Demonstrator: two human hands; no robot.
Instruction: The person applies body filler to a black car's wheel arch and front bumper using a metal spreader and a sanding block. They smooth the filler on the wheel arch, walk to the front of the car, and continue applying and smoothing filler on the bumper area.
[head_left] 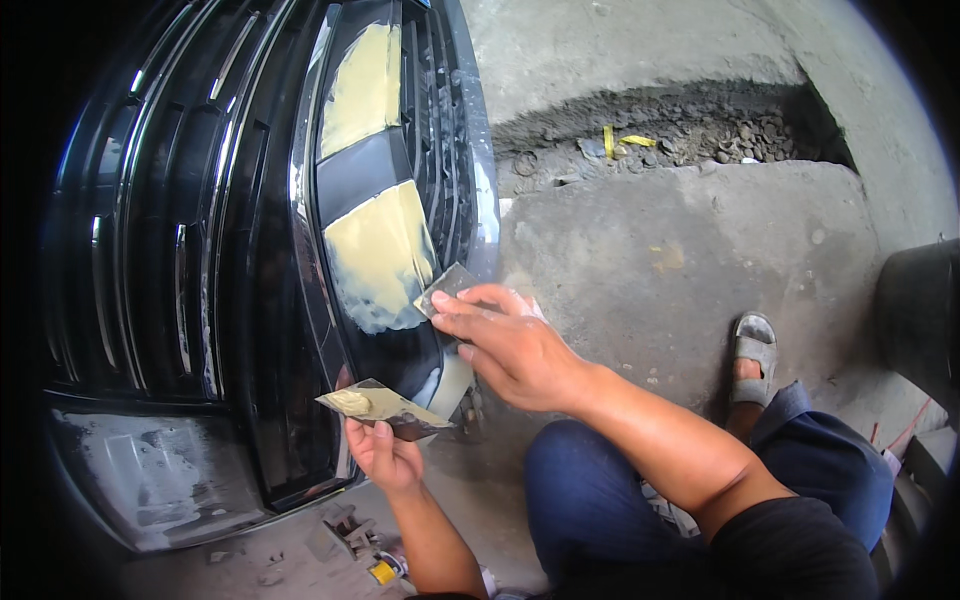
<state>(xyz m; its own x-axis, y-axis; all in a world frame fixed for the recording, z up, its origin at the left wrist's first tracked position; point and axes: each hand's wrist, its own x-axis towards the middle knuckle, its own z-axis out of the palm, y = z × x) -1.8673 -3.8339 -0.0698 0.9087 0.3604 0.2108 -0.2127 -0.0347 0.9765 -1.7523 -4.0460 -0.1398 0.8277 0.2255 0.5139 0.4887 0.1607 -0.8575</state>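
My right hand (515,345) pinches a thin, dark putty spreader (450,283) by its edge. The spreader's far corner is at the lower right edge of a cream putty patch (378,240) on a black car bumper (385,350). That patch is smeared thin along its bottom. Below, my left hand (387,458) grips a flat dark plate (405,420) from underneath, thumb on its near edge. A lump of cream putty (350,402) lies on the plate's left end. Another putty patch (365,85) covers the panel farther up, and a small one (453,385) shows beside the plate.
A black slatted grille (200,200) fills the left, with a grey sanded corner (150,475) below it. At upper right, a rubble-filled trench (700,135) cuts the concrete floor (650,240). A dark rounded object (920,320) stands at the right edge. Small items (350,535) lie below the bumper.
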